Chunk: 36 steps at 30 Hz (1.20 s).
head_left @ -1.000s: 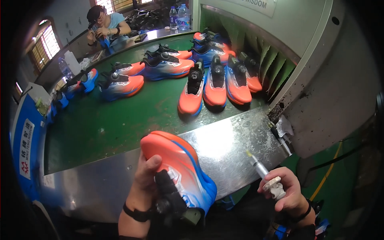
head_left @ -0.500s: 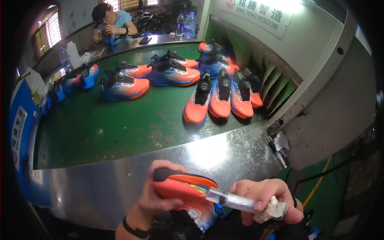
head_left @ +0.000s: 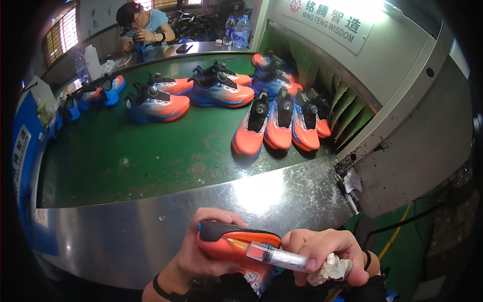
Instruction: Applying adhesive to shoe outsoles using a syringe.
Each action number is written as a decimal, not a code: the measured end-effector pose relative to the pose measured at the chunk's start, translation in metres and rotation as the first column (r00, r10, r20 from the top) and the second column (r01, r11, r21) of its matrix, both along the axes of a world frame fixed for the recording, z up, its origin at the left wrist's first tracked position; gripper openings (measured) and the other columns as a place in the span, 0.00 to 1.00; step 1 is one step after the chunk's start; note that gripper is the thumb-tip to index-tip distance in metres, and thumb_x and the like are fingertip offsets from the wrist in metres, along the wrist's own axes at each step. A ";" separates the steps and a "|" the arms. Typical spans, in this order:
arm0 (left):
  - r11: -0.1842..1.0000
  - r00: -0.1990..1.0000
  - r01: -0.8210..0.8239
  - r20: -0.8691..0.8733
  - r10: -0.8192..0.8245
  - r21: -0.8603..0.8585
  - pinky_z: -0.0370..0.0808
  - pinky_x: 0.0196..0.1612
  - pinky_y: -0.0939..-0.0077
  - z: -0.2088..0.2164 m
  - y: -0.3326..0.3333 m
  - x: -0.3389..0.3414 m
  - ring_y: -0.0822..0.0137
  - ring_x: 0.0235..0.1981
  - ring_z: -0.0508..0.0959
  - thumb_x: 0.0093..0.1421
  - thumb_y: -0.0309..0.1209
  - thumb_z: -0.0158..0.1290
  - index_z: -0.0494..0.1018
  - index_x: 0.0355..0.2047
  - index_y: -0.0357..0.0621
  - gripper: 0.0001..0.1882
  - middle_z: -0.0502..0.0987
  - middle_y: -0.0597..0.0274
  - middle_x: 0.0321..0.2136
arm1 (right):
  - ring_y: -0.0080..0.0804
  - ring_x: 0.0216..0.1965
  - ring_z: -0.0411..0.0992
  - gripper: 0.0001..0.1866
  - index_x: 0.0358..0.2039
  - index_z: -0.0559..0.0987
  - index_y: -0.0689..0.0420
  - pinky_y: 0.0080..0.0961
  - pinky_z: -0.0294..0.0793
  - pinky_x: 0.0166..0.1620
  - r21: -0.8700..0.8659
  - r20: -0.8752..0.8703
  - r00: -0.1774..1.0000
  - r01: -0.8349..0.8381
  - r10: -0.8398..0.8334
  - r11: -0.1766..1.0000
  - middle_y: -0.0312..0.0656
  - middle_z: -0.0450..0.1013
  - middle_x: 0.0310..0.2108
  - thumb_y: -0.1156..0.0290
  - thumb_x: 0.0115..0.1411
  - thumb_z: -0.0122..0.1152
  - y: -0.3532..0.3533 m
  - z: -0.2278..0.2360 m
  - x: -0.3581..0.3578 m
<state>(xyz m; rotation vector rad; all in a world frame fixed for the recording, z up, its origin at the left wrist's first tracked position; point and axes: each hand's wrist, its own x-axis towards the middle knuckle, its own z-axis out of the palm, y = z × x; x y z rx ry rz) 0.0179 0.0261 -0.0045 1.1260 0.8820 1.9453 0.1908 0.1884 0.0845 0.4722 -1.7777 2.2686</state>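
My left hand [head_left: 187,254] is wrapped around a coral sneaker [head_left: 217,249], held toe up with part of its black and orange sole showing. Between the fingers of my right hand [head_left: 322,244] is a clear plastic syringe [head_left: 282,257] with a yellowish tip. That tip lies against the seam where the coral upper meets the sole. A crumpled white tissue [head_left: 329,271] is also clutched in my right hand, below the syringe barrel. The sneaker's lower part is partly hidden by my hands and dark clothing.
Several coral and blue sneakers [head_left: 160,105] stand on a green conveyor belt [head_left: 166,156]. Nearer me runs a metal ledge [head_left: 121,226]. A grey machine housing [head_left: 402,75] with green flaps rises at right. A person [head_left: 146,30] works at the far end, near bottles [head_left: 241,32].
The syringe tip has slid left along the sneaker's seam toward the toe. Both hands and the sneaker have shifted slightly, and the sneaker's upper shows less at the bottom.
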 end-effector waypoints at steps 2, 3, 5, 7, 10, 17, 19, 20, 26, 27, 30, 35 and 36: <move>1.000 1.000 -0.005 0.005 0.005 0.001 0.72 0.49 0.66 0.000 -0.001 0.000 0.61 0.46 0.73 0.36 0.21 0.69 0.59 0.48 0.43 0.39 0.70 0.46 0.44 | 0.35 0.35 0.66 0.33 0.43 0.75 0.61 0.37 0.57 0.44 0.003 0.005 1.000 0.004 -0.004 1.000 0.50 0.76 0.30 0.41 0.55 0.55 -0.002 0.002 -0.001; 1.000 1.000 -0.001 0.025 0.001 -0.010 0.72 0.49 0.66 0.001 -0.001 0.001 0.60 0.46 0.73 0.36 0.21 0.69 0.59 0.48 0.43 0.39 0.70 0.46 0.44 | 0.35 0.34 0.66 0.33 0.43 0.75 0.61 0.37 0.57 0.43 0.005 0.008 1.000 0.009 -0.009 1.000 0.49 0.76 0.29 0.41 0.55 0.55 -0.003 0.004 -0.001; 1.000 0.999 -0.004 0.039 0.004 -0.011 0.72 0.49 0.66 0.001 -0.002 0.002 0.60 0.46 0.73 0.37 0.21 0.68 0.59 0.48 0.43 0.38 0.70 0.46 0.44 | 0.34 0.34 0.67 0.32 0.42 0.76 0.61 0.36 0.57 0.43 0.000 0.025 1.000 0.015 -0.015 1.000 0.49 0.76 0.29 0.41 0.55 0.56 -0.004 0.006 -0.001; 1.000 0.998 -0.003 0.068 0.004 -0.021 0.72 0.49 0.66 0.001 -0.002 0.002 0.60 0.46 0.73 0.37 0.22 0.68 0.59 0.47 0.42 0.38 0.70 0.46 0.44 | 0.34 0.34 0.67 0.32 0.42 0.76 0.61 0.36 0.58 0.42 -0.004 0.043 0.999 0.022 -0.022 1.000 0.48 0.76 0.29 0.41 0.54 0.56 -0.004 0.007 -0.001; 0.999 0.999 -0.019 0.045 0.021 -0.028 0.72 0.49 0.65 0.001 -0.002 0.001 0.60 0.45 0.73 0.38 0.23 0.68 0.59 0.47 0.42 0.38 0.70 0.45 0.44 | 0.33 0.33 0.67 0.32 0.41 0.77 0.61 0.35 0.58 0.40 -0.022 0.008 0.999 0.032 -0.032 0.999 0.47 0.76 0.29 0.42 0.54 0.57 -0.003 0.006 0.000; 0.991 0.987 -0.105 0.110 0.114 -0.086 0.76 0.46 0.59 -0.002 0.002 0.003 0.52 0.42 0.76 0.39 0.33 0.68 0.56 0.46 0.42 0.38 0.71 0.44 0.39 | 0.33 0.34 0.64 0.33 0.42 0.76 0.62 0.32 0.58 0.39 -0.041 0.068 0.997 0.047 -0.044 0.998 0.50 0.75 0.31 0.42 0.54 0.57 0.003 0.001 0.011; 0.987 0.985 -0.121 0.108 0.132 -0.103 0.76 0.45 0.59 0.000 0.001 0.003 0.52 0.42 0.76 0.39 0.34 0.68 0.56 0.46 0.43 0.38 0.71 0.44 0.39 | 0.33 0.34 0.63 0.33 0.43 0.76 0.62 0.32 0.58 0.39 -0.054 0.075 0.996 0.045 -0.040 0.998 0.51 0.75 0.32 0.42 0.54 0.57 0.004 0.000 0.014; 0.985 0.982 -0.127 0.128 0.142 -0.116 0.76 0.45 0.61 0.001 0.001 0.003 0.53 0.41 0.76 0.40 0.35 0.67 0.56 0.46 0.43 0.38 0.71 0.44 0.39 | 0.34 0.35 0.63 0.33 0.43 0.76 0.62 0.32 0.58 0.40 -0.057 0.092 0.995 0.045 -0.040 0.997 0.51 0.75 0.33 0.42 0.54 0.57 0.005 -0.001 0.015; 0.978 0.963 -0.101 0.229 0.142 -0.181 0.76 0.45 0.62 0.010 -0.001 0.001 0.56 0.41 0.76 0.39 0.35 0.68 0.57 0.48 0.42 0.39 0.70 0.47 0.42 | 0.35 0.37 0.64 0.33 0.45 0.75 0.62 0.34 0.60 0.43 -0.081 0.159 0.987 0.050 -0.037 0.995 0.52 0.74 0.35 0.42 0.54 0.57 0.010 -0.010 0.024; 0.976 0.960 -0.121 0.229 0.162 -0.180 0.76 0.45 0.62 0.011 0.000 0.001 0.56 0.41 0.76 0.39 0.36 0.67 0.57 0.48 0.42 0.39 0.70 0.48 0.42 | 0.36 0.38 0.64 0.33 0.45 0.75 0.62 0.35 0.61 0.44 -0.073 0.159 0.987 0.045 -0.033 0.996 0.52 0.74 0.35 0.42 0.54 0.58 0.012 -0.013 0.026; 0.954 0.953 -0.169 0.208 0.222 -0.246 0.75 0.38 0.70 0.013 0.003 0.002 0.63 0.36 0.74 0.39 0.40 0.66 0.56 0.46 0.44 0.38 0.70 0.52 0.36 | 0.28 0.40 0.63 0.35 0.48 0.72 0.68 0.22 0.59 0.43 -0.150 0.140 0.990 0.007 0.015 0.989 0.46 0.70 0.40 0.46 0.55 0.60 0.012 -0.023 0.029; 0.946 0.942 -0.158 0.243 0.230 -0.284 0.76 0.40 0.68 0.013 0.005 0.002 0.63 0.38 0.74 0.39 0.43 0.65 0.56 0.47 0.44 0.40 0.69 0.54 0.38 | 0.27 0.39 0.63 0.35 0.49 0.71 0.68 0.21 0.59 0.42 -0.188 0.172 0.985 0.008 0.025 0.982 0.45 0.69 0.40 0.48 0.54 0.62 0.015 -0.034 0.039; 0.940 0.937 -0.157 0.256 0.239 -0.303 0.76 0.40 0.67 0.013 0.006 0.003 0.62 0.39 0.74 0.39 0.43 0.65 0.56 0.48 0.44 0.40 0.69 0.54 0.39 | 0.27 0.39 0.63 0.35 0.50 0.71 0.68 0.20 0.59 0.42 -0.171 0.168 0.986 0.021 0.008 0.985 0.45 0.68 0.40 0.49 0.54 0.62 0.015 -0.036 0.042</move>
